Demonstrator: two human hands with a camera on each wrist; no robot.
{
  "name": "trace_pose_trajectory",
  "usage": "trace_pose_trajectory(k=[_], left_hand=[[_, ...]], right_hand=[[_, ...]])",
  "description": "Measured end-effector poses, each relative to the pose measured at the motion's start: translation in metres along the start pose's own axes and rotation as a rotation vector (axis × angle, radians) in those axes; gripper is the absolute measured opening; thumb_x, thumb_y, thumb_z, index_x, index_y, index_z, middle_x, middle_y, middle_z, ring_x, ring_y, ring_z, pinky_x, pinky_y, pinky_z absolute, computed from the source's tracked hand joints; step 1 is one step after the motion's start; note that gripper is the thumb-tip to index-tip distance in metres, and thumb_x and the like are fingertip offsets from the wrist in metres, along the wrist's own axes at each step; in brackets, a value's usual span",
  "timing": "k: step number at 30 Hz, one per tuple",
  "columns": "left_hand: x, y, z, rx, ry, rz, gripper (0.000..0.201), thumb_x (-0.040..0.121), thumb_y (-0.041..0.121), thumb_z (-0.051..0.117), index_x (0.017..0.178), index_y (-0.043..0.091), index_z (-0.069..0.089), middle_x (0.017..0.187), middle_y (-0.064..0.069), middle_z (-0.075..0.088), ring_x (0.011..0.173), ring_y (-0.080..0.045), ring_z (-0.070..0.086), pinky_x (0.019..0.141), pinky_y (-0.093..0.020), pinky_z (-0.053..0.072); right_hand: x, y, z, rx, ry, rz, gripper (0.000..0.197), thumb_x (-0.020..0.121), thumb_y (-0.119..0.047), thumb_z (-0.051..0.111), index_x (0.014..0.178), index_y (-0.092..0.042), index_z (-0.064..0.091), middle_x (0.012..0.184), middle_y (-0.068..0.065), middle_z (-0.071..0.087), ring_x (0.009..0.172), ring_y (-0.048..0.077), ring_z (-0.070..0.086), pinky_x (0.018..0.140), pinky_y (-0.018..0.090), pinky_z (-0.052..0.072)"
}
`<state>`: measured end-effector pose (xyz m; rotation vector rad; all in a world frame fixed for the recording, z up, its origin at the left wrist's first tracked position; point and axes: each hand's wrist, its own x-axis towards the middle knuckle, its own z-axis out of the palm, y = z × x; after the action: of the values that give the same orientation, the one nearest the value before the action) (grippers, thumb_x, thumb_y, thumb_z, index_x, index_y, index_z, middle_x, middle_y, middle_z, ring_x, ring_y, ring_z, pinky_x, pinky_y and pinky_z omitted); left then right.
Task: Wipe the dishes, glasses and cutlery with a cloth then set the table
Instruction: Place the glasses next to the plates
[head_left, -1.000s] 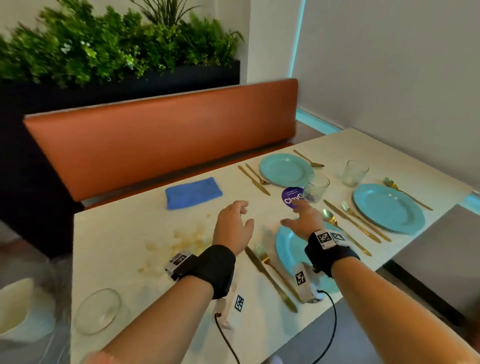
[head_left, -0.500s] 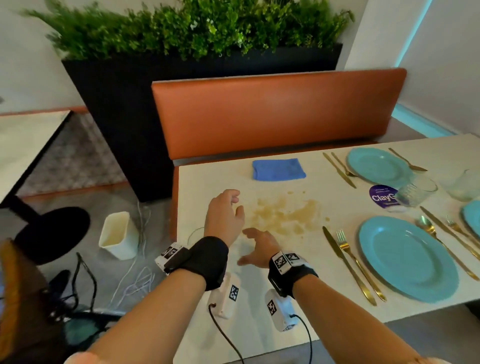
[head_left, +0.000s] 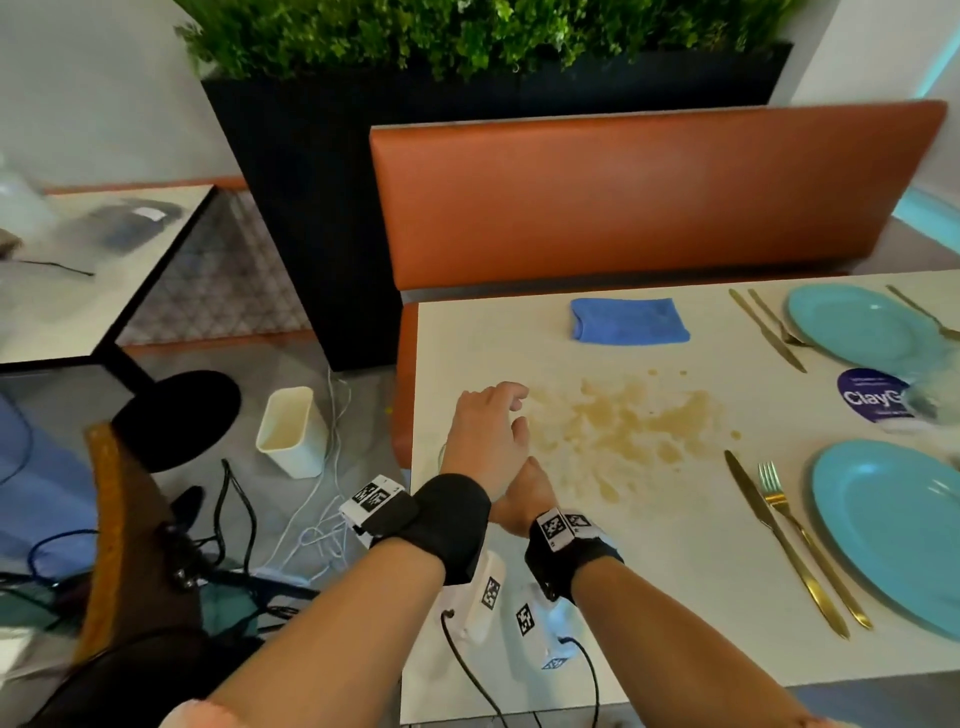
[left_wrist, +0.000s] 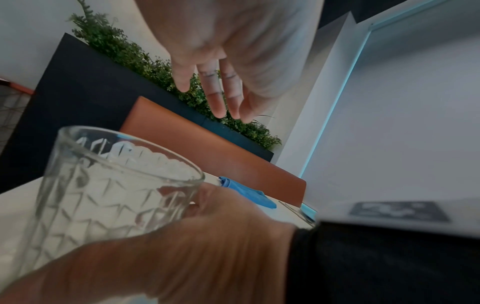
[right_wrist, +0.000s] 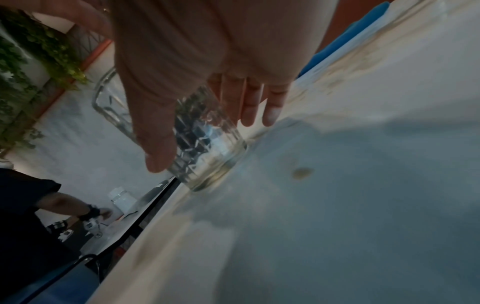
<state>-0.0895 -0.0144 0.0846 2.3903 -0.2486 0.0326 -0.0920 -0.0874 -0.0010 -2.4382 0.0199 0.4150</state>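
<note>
Right hand (right_wrist: 197, 67), fingers and thumb spread either side of cut glass tumbler (left_wrist: 103, 185) at table (head_left: 649, 597) corner, grip undeterminable; left hand (head_left: 485, 441) above it, fingers relaxed, apart, holding nothing; brown stain (head_left: 623, 431) beside; blue cloth (head_left: 628, 320) beyond.

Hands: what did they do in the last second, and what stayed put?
Both hands swung left. The right hand went from the near plate to the glass at the left edge, thumb and fingers now either side of it; a grip is unclear. The left hand hovers open above. Cloth, plates and cutlery stayed.
</note>
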Motion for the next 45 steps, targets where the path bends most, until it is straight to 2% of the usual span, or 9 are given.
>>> trace_pose_trajectory(k=[3, 6, 8, 13, 20, 25, 28, 32, 45], left_hand=[[0.003, -0.001, 0.001, 0.003, 0.006, -0.006, 0.033, 0.094, 0.015, 0.048, 0.127, 0.022, 0.05, 0.119, 0.003, 0.058, 0.118, -0.017, 0.046, 0.101, -0.031, 0.041], [0.01, 0.006, 0.006, 0.023, -0.005, 0.01, 0.033, 0.094, 0.014, 0.048, 0.127, 0.021, 0.051, 0.118, 0.002, 0.058, 0.116, -0.018, 0.046, 0.101, -0.03, 0.041], [0.017, 0.018, 0.013, 0.029, -0.025, 0.036, 0.033, 0.094, 0.014, 0.048, 0.127, 0.019, 0.051, 0.119, 0.0, 0.059, 0.116, -0.019, 0.046, 0.1, -0.03, 0.041], [0.043, 0.066, 0.046, 0.028, -0.062, 0.141, 0.033, 0.093, 0.011, 0.049, 0.126, 0.014, 0.053, 0.118, -0.004, 0.061, 0.117, -0.023, 0.045, 0.099, -0.031, 0.039], [0.095, 0.158, 0.117, 0.003, -0.15, 0.212, 0.033, 0.095, 0.014, 0.048, 0.128, 0.014, 0.052, 0.121, -0.005, 0.061, 0.116, -0.021, 0.049, 0.102, -0.034, 0.04], [0.128, 0.202, 0.175, 0.017, -0.209, 0.224, 0.032, 0.095, 0.016, 0.047, 0.128, 0.018, 0.05, 0.122, -0.003, 0.06, 0.116, -0.02, 0.047, 0.101, -0.032, 0.04], [0.141, 0.222, 0.202, 0.011, -0.236, 0.211, 0.032, 0.095, 0.014, 0.048, 0.127, 0.017, 0.05, 0.122, -0.004, 0.06, 0.116, -0.019, 0.05, 0.109, -0.036, 0.035], [0.151, 0.232, 0.226, 0.017, -0.272, 0.199, 0.033, 0.094, 0.012, 0.049, 0.127, 0.016, 0.05, 0.121, -0.004, 0.06, 0.115, -0.02, 0.052, 0.11, -0.039, 0.033], [0.161, 0.221, 0.242, 0.054, -0.361, 0.221, 0.034, 0.095, 0.013, 0.048, 0.128, 0.016, 0.049, 0.123, -0.003, 0.059, 0.118, -0.018, 0.048, 0.11, -0.036, 0.033]], right_hand=[[0.002, 0.005, -0.001, 0.038, 0.031, 0.03, 0.051, 0.07, -0.034, 0.07, 0.112, -0.01, 0.055, 0.105, 0.009, 0.063, 0.103, 0.029, 0.057, 0.089, 0.04, 0.05], [0.0, 0.018, -0.016, 0.122, 0.065, 0.1, 0.072, 0.06, -0.04, 0.079, 0.121, -0.017, 0.048, 0.109, 0.005, 0.061, 0.108, 0.023, 0.055, 0.092, 0.04, 0.05], [-0.004, 0.032, -0.038, 0.145, 0.1, 0.135, 0.08, 0.06, -0.038, 0.081, 0.128, -0.018, 0.043, 0.116, 0.004, 0.058, 0.113, 0.021, 0.051, 0.096, 0.038, 0.046], [-0.012, 0.088, -0.12, 0.168, 0.268, 0.25, 0.083, 0.059, -0.039, 0.082, 0.129, -0.016, 0.044, 0.12, 0.009, 0.056, 0.109, 0.024, 0.055, 0.089, 0.031, 0.047], [-0.021, 0.193, -0.244, 0.255, 0.502, 0.401, 0.081, 0.06, -0.032, 0.084, 0.128, -0.011, 0.046, 0.124, 0.01, 0.059, 0.115, 0.027, 0.055, 0.093, 0.031, 0.044], [-0.017, 0.262, -0.302, 0.274, 0.581, 0.475, 0.079, 0.061, -0.029, 0.084, 0.127, -0.008, 0.045, 0.125, 0.011, 0.059, 0.116, 0.027, 0.054, 0.093, 0.03, 0.043], [-0.013, 0.294, -0.314, 0.264, 0.566, 0.513, 0.081, 0.059, -0.031, 0.085, 0.125, -0.008, 0.045, 0.124, 0.01, 0.059, 0.116, 0.028, 0.054, 0.095, 0.034, 0.044], [-0.007, 0.317, -0.31, 0.245, 0.517, 0.546, 0.084, 0.058, -0.032, 0.086, 0.126, -0.007, 0.043, 0.126, 0.01, 0.058, 0.117, 0.027, 0.054, 0.097, 0.033, 0.043], [0.002, 0.324, -0.284, 0.303, 0.499, 0.626, 0.088, 0.058, -0.035, 0.085, 0.131, -0.015, 0.04, 0.125, 0.007, 0.057, 0.116, 0.026, 0.054, 0.097, 0.034, 0.045]])
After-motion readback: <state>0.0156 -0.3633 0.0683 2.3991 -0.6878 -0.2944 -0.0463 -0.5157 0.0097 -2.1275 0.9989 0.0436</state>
